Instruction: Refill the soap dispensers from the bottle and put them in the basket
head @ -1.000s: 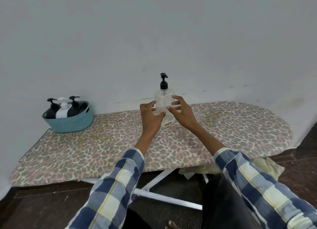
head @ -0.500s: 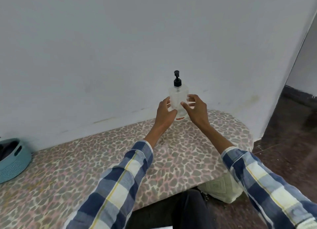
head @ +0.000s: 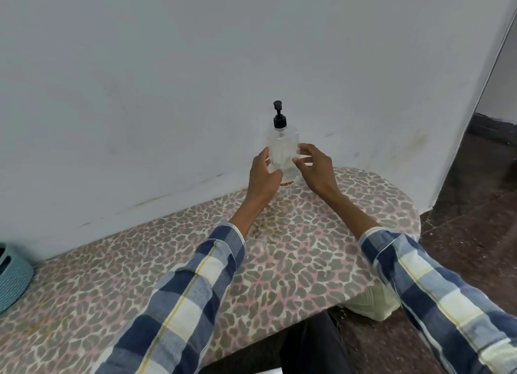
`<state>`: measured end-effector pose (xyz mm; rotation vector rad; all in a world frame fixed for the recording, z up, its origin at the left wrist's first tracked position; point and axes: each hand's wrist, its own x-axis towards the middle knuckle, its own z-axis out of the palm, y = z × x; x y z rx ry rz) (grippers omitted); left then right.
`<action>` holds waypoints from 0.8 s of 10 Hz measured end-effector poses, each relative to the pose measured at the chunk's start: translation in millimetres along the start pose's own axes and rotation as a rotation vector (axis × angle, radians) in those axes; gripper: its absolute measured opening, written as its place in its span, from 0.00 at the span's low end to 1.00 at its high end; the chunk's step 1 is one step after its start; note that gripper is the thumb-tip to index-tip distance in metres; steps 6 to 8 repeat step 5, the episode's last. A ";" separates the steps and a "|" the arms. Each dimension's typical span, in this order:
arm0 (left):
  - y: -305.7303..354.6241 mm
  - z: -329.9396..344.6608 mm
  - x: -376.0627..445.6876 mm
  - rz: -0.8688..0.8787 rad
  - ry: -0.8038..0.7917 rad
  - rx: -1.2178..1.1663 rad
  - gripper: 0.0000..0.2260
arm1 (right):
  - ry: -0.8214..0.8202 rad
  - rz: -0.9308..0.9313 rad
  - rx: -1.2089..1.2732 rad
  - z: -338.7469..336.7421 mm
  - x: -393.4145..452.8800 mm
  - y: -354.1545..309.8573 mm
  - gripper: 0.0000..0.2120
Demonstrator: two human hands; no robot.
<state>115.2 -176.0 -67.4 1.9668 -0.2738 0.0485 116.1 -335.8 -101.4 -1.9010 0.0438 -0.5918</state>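
Note:
A clear soap bottle (head: 282, 149) with a black pump top is upright at the far right end of the ironing board (head: 293, 250), close to the wall. My left hand (head: 264, 175) holds its left side with thumb and fingers curled round it. My right hand (head: 314, 168) holds its right side the same way. The bottle's base is hidden behind my hands, so I cannot tell whether it rests on the board. The teal woven basket (head: 12, 278) shows only partly at the left edge; its contents are out of frame.
A pale wall (head: 195, 79) runs right behind the board. Dark floor (head: 475, 191) lies to the right, past the board's rounded end. A pale cloth (head: 369, 303) hangs below the board's near right edge.
Both hands carried the bottle from the middle of the board to its right end. The view swung right, so the basket slid to the left edge.

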 end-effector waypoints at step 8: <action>-10.0 -23.7 -32.4 -0.037 -0.090 0.147 0.35 | -0.102 0.003 -0.303 3.9 -21.0 -15.1 0.29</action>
